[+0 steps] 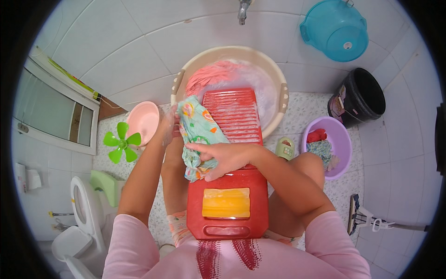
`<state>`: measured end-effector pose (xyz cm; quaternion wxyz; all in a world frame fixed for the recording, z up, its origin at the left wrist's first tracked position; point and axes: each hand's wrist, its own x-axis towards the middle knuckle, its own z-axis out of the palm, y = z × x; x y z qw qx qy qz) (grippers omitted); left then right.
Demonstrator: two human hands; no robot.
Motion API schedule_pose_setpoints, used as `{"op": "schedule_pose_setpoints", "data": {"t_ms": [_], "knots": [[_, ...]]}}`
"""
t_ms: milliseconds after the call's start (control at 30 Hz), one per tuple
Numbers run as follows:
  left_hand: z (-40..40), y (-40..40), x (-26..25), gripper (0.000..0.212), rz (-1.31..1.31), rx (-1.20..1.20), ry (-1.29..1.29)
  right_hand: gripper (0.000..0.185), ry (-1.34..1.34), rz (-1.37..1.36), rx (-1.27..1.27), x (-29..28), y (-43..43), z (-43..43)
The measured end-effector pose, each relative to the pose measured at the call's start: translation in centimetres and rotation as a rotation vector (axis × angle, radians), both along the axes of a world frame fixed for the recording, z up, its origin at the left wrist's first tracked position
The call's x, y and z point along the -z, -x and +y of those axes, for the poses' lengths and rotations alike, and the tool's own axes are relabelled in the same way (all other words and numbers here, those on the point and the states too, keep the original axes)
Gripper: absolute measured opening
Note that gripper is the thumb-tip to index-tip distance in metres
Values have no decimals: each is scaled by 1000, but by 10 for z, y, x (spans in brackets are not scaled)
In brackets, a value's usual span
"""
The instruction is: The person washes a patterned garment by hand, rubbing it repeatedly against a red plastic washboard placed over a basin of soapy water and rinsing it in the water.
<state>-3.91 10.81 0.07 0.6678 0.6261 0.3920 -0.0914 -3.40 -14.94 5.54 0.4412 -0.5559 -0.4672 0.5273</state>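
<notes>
A red plastic washboard point(231, 115) leans from my lap into a large beige basin point(280, 122) of soapy water. Wet mint-green printed cloth point(200, 127) lies over the board's left edge. My left hand point(170, 122) is at the cloth's upper left side, its fingers partly hidden and blurred, so its grip is unclear. My right hand point(217, 158) rests on the cloth's lower end, thumb and fingers spread around it. In the board's recess sits a yellow bar of laundry soap point(226, 203). Pink cloth point(212, 75) lies in the suds at the basin's back left.
Left are a pink basin point(143, 120), green fan blades point(122, 143), a green stool point(106, 186) and a toilet point(82, 202). Right are a purple basin point(343, 153) holding clothes, a black bucket point(362, 96) and a mop point(366, 218). A tap point(243, 14) and blue basin point(336, 31) are on the wall.
</notes>
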Motion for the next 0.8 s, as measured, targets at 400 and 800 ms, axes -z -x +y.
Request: {"op": "schedule_pose_setpoints", "data": {"t_ms": [400,800], "knots": [[-123,76,-78,44,-413,1010,-1006,32,-150,-392,903,56,-47,3],[-139,100,-84,30,-298,1012,-1233,42,-38,-581,840,61,-50,-2]]}}
